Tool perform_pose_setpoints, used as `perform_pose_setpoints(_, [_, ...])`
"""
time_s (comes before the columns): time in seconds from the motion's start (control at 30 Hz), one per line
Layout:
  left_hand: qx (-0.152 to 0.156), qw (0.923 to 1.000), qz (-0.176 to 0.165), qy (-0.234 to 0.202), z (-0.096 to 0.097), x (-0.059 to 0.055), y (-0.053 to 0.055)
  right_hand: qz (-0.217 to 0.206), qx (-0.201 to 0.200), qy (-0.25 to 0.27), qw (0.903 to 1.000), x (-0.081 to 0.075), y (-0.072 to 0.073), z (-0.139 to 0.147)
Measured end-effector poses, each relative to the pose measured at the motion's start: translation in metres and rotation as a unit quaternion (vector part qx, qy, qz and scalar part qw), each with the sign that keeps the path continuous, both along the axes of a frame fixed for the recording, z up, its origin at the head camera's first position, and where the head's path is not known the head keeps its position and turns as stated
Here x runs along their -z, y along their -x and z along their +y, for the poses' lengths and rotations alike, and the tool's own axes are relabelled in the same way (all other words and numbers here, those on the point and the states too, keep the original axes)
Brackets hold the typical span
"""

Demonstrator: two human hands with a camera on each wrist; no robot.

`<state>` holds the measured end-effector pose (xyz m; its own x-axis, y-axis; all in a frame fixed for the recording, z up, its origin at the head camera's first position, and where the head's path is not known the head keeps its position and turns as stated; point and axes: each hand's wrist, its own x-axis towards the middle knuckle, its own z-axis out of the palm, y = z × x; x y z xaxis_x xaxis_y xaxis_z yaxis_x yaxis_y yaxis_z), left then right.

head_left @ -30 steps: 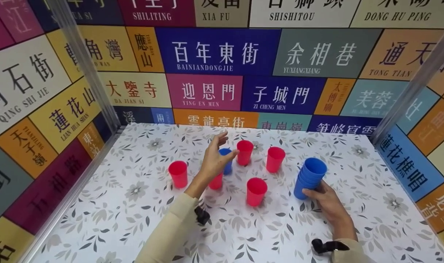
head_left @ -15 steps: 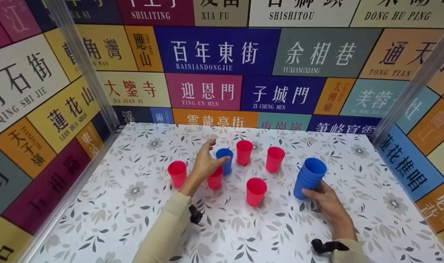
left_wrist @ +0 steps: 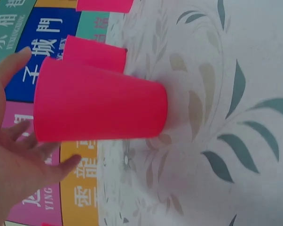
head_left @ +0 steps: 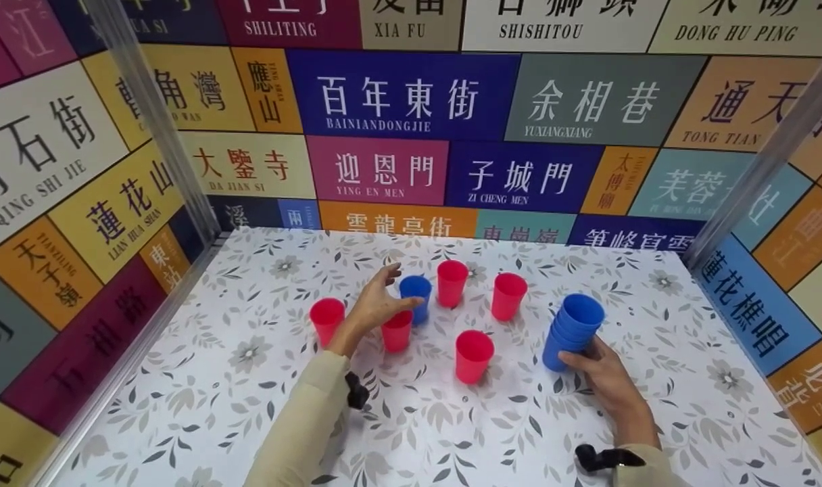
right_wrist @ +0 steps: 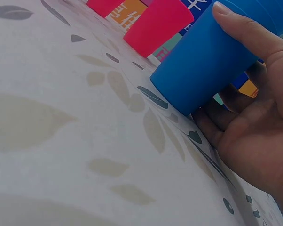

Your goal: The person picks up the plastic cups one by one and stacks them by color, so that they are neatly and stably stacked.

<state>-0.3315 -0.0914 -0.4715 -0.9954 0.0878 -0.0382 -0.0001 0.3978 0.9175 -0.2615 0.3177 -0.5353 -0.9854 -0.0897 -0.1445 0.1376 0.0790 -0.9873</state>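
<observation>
My left hand (head_left: 370, 304) hovers with spread fingers above a red cup (head_left: 397, 333), the thumb overlapping the rim of a single blue cup (head_left: 422, 314) just behind. In the left wrist view, that hand (left_wrist: 14, 160) is beside a large red cup (left_wrist: 101, 103), its palm holding nothing; the blue cup is hidden there. On the right, a stack of nested blue cups (head_left: 568, 331) stands upright, and my right hand (head_left: 614, 379) grips its lower part. The right wrist view has the thumb across the front of the stack (right_wrist: 205, 61), with several fingers behind.
More red cups stand upright around the left hand: one to the left (head_left: 326, 321), one behind (head_left: 451, 284), one to the right (head_left: 509, 297), one nearer the front (head_left: 474, 358). Leaf-patterned cloth (head_left: 249, 412) covers the table. Sign-printed walls (head_left: 397, 95) enclose it.
My left hand has drawn back slightly to the left and lower, leaving more of the single blue cup and the red cup beneath showing. Right hand and blue stack stay in place.
</observation>
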Motion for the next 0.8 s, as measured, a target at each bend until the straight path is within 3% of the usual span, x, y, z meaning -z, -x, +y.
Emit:
perform_pose_setpoints(0.17, [0.055, 0.9979, 0.013, -0.032, -0.011, 0.002, 0.006, -0.001, 0.005, -0.009, 0.9999, -0.001, 0.000, -0.001])
perform_pose_setpoints(0.3, [0.069, 0.9970, 0.005, -0.035, -0.017, 0.000, 0.010, -0.003, 0.007, -0.014, 0.9999, -0.001, 0.000, -0.002])
perform_pose_setpoints(0.37, [0.065, 0.9967, -0.002, -0.047, -0.019, -0.001, 0.013, -0.002, 0.007, -0.011, 0.9999, -0.001, -0.001, -0.001])
perform_pose_setpoints(0.57, [0.017, 0.9950, -0.038, -0.091, -0.026, -0.003, 0.025, 0.000, 0.007, -0.019, 0.9998, 0.000, -0.002, -0.001])
perform_pose_setpoints(0.8, [0.040, 0.9953, -0.053, -0.071, -0.029, -0.004, 0.028, 0.007, 0.006, -0.015, 0.9998, 0.000, -0.002, -0.002])
